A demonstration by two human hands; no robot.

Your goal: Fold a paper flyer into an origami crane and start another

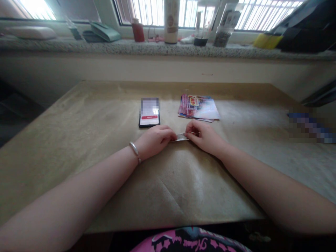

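Both my hands rest on a table covered with brown paper. My left hand, with a silver bangle on its wrist, is closed in a pinch on the left end of a small folded piece of paper. My right hand pinches the same piece at its right end. The folded paper lies low against the table between my fingertips, mostly hidden by them. A black phone with a lit screen lies just beyond my left hand. A stack of colourful leaflets lies just beyond my right hand.
A stone window ledge runs along the far side with a red bottle, a tall white bottle, a dark cup and a yellow item. A blurred blue object lies at the table's right.
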